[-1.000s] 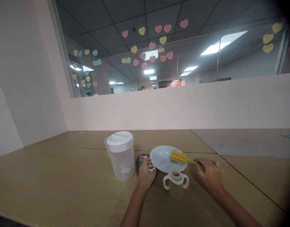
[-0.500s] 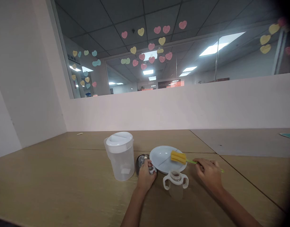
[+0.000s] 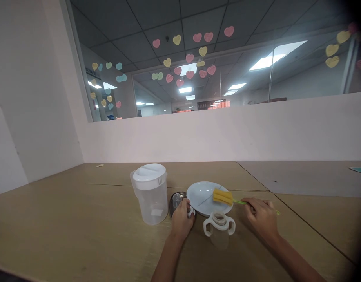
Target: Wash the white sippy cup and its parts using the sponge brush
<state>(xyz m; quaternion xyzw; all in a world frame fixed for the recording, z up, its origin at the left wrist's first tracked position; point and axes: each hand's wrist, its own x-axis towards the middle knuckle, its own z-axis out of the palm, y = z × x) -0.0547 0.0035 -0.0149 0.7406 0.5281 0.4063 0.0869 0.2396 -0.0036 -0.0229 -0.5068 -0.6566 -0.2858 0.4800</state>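
My right hand is closed round the green handle of a bottle brush; its yellow sponge head is over the right side of a white plate. At the small metal bowl, my left hand has its fingers curled on a white ring-shaped bottle part, mostly hidden by the fingers. A small clear dome-shaped piece lies in that bowl. Between my hands, a clear baby bottle with two white handles stands upright and uncapped in front of the plate.
Left of the bowl stands a translucent pitcher with a white lid. A pale scrap lies far left on the wooden table. The wall with a window rises behind; a teal object shows at the right edge.
My left fingers have shifted slightly over the white ring-shaped part, covering more of it. My right hand and the brush stay in place; the whole view has moved a little.
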